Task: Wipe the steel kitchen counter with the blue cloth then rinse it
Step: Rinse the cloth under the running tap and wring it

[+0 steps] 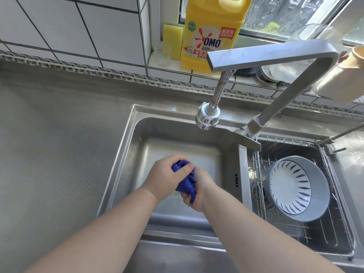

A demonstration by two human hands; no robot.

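Blue cloth [186, 180] is bunched and gripped tight by left hand [167, 178] and right hand [199, 191] over the sink [126, 154], likely so wrung water drains away. No stream seen from tap [207, 117].

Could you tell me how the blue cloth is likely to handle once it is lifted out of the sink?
The blue cloth is probably floppy: it bunches between the left hand and the right hand. Its loose tail droops, so expect sagging. Possibly wet and heavier; no water is visible.

The steel counter [59, 154] (textured, with two sunk basins) carries an angular faucet [275, 56] at its back edge.
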